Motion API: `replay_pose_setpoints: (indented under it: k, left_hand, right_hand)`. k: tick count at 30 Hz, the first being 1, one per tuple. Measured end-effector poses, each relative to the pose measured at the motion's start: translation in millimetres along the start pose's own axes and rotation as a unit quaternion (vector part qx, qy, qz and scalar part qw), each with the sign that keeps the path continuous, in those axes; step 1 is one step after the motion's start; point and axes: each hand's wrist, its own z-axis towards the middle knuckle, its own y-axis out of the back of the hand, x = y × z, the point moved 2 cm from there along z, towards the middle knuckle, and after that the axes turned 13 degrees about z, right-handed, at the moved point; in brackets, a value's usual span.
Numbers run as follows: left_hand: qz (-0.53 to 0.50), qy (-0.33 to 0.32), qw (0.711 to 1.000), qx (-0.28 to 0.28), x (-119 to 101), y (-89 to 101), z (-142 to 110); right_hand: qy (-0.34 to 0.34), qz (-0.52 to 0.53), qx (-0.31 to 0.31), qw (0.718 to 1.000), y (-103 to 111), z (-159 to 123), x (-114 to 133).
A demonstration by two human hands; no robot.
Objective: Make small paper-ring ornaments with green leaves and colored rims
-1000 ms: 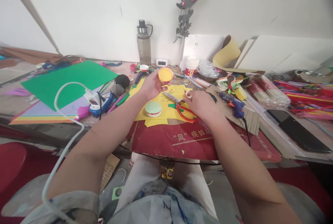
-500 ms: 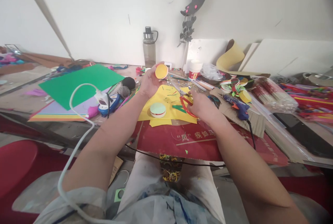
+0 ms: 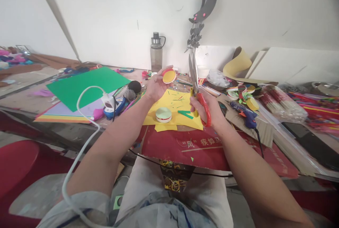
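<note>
My left hand holds up a small round disc with a yellow face and red rim, fingers curled around it. My right hand grips red-handled scissors, blades pointing straight up just right of the disc. Below them a yellow paper sheet with small cut scraps lies on a red mat. A second round piece with a pale green top sits on the yellow sheet.
A blue glue gun lies to the right, beside round cut pieces and bundled sticks. A green sheet, a white charger with cable and a water bottle stand left and behind. A phone lies far right.
My right hand picked the scissors up off the yellow sheet and raised them, blades now upright. My left hand kept the disc raised. The view shifted slightly.
</note>
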Motion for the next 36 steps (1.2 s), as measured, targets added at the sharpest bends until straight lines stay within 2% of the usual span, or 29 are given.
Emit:
replay_pose_setpoints:
  k: [3, 9, 14, 21, 27, 36]
  left_hand:
    - [0.001, 0.000, 1.000, 0.007, 1, -0.3, 0]
    - [-0.006, 0.034, 0.999, 0.004, 3, -1.0, 4]
    - [-0.009, 0.054, 0.998, -0.010, 5, 0.6, 7]
    - [-0.018, 0.048, 0.999, 0.006, 6, -0.1, 5]
    - [-0.045, 0.062, 0.996, -0.033, 8, -0.2, 7]
    - [-0.054, 0.068, 0.996, -0.022, 12, 3.4, 11]
  right_hand:
    - [-0.033, 0.008, 0.032, 0.999, -2, -3, 6]
    - [-0.105, 0.088, 0.087, 0.987, -7, -5, 8]
    - [-0.130, 0.113, 0.081, 0.982, -10, -5, 5]
    - [-0.155, 0.123, 0.071, 0.978, -13, -6, 4]
    - [-0.148, 0.127, 0.064, 0.979, -14, -6, 2]
    - [-0.149, 0.124, 0.056, 0.979, -14, -6, 0]
